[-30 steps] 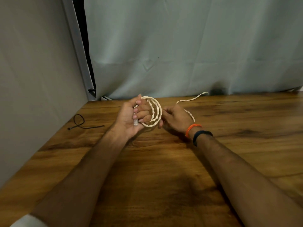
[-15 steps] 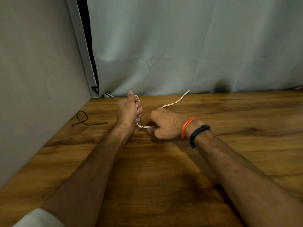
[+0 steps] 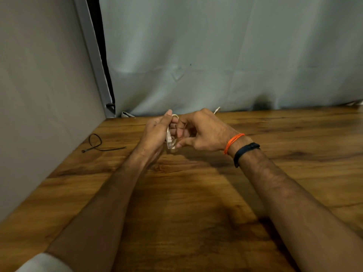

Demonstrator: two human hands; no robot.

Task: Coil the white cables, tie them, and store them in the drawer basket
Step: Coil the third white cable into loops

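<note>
Both hands [image 3: 157, 132] [image 3: 202, 132] around the white cable [image 3: 169, 141] (coil apparently hidden) above the table [image 3: 196, 213].

Both hands meet above the counter [image 3: 196, 213], near its far edge. The left hand [image 3: 155, 134] lies left of the right hand [image 3: 204, 132], with the cable [image 3: 169, 139] between them. A zip tie [image 3: 98, 147] lies on the counter, left of the hands, near the side wall [image 3: 39, 95].
</note>
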